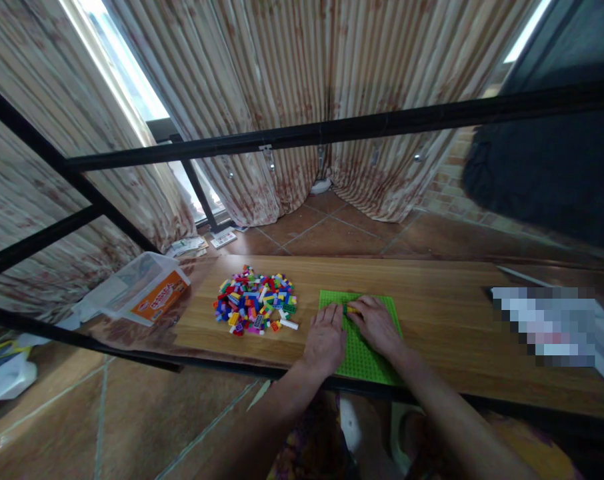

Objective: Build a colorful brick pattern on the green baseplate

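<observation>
A green studded baseplate (363, 360) lies on the wooden table, partly covered by both hands. My right hand (378, 328) rests over its upper part, with fingers closed at a small yellow toy brick (352, 309). A dark green bit shows at the brick's left end, beside the fingers of my left hand. My left hand (326, 339) lies over the plate's left edge, fingers stretched forward and close together, palm down. To the left is a heap of loose toy bricks (255, 300) in many colours.
The long wooden table (447, 320) has a dark metal edge at the front. A clear plastic box (149, 287) with an orange label stands left of the table. A black metal bar (302, 138) crosses beyond it. Pixelated items (547, 327) lie at the right end.
</observation>
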{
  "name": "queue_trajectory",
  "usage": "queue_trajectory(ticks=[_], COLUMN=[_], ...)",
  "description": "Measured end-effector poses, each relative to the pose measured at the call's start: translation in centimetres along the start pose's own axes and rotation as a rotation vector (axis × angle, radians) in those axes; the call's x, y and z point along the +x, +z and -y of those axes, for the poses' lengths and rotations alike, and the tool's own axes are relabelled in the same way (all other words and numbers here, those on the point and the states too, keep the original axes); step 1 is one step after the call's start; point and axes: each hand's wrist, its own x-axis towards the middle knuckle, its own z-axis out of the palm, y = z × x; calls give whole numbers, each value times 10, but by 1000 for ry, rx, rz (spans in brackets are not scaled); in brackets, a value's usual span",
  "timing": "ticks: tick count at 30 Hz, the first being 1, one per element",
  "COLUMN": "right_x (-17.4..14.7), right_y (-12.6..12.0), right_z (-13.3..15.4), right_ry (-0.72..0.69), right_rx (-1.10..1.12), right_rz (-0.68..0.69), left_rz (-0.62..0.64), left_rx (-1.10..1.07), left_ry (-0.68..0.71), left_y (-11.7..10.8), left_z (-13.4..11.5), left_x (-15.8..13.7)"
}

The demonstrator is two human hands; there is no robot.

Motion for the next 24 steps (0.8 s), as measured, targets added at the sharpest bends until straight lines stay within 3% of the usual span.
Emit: queue_trajectory(ticks=[8,14,17,21,24], right_x=[2,5,6,4,4], right_y=[14,10,8,9,10], right_z=[-10,-13,-14,-14,-14], right_ry=[-91,93,149,176,172], right_rx=[128,320,338,313,283], right_rz=[-56,-283,-293,-275,-272], left_rz=[41,26,1,-183,-415], left_rx=[84,27,-43,-142,-121], left_ry=[-46,-66,-70,-54,-124], left_y=[16,17,14,-8,-37], left_z=[-2,-5,-7,7,44], left_x=[4,5,3,-15,-43])
